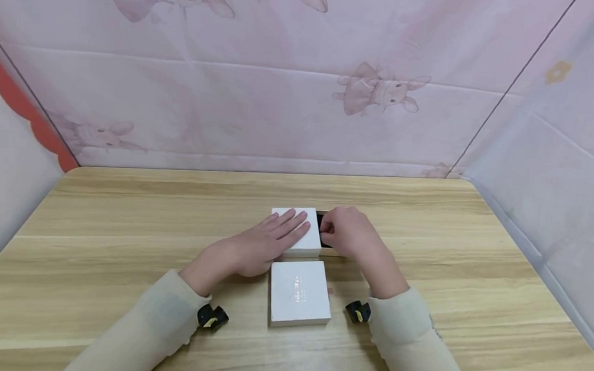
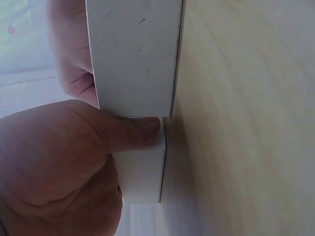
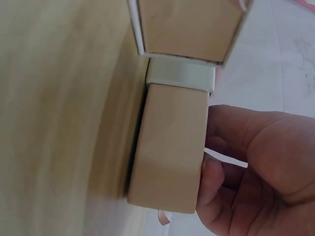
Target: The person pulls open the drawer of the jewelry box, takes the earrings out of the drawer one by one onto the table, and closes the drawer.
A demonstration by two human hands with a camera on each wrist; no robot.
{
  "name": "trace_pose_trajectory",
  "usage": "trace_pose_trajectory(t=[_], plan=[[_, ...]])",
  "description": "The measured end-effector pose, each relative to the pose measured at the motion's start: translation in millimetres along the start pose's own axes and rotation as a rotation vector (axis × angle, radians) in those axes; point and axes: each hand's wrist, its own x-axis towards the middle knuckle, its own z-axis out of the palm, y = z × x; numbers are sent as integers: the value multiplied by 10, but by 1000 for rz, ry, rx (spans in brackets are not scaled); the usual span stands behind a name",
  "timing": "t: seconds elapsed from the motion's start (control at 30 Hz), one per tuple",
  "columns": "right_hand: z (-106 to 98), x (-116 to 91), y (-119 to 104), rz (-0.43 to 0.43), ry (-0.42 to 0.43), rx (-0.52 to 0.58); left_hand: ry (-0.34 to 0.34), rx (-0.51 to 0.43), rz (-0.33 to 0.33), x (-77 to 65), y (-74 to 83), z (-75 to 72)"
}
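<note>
A white sliding box (image 1: 295,251) lies at the table's middle, its tan drawer (image 3: 167,147) pulled partly out on the right. My left hand (image 1: 256,246) rests on its top with straight, spread fingers. In the left wrist view the thumb (image 2: 142,130) presses along the box's near side. My right hand (image 1: 347,231) is over the drawer, its fingers curled down at the dark interior (image 1: 320,223). Whether they pinch anything inside is hidden. Nearer to me lies a second white box (image 1: 300,292), closed, with faint gold lettering on its lid.
A short pinkish ribbon tab (image 1: 330,291) sticks out of the near box's right side. Both boxes lie on a wood-grain table (image 1: 139,216). A pink rabbit-print cloth (image 1: 260,116) hangs along the table's back edge.
</note>
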Motion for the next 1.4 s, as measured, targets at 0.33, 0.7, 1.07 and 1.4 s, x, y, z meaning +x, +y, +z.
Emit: trace_pose_trajectory(t=[0.33, 0.7, 1.07, 1.4], plan=[[24, 4, -9, 6, 12, -18, 0, 4, 1, -1, -8, 4], [-17, -7, 29, -30, -12, 15, -9, -7, -13, 4, -7, 1], [-4, -8, 41, -45, -26, -4, 0, -12, -4, 0, 0, 7], [-2, 17, 84, -80, -33, -22, -3, -12, -6, 14, -13, 6]])
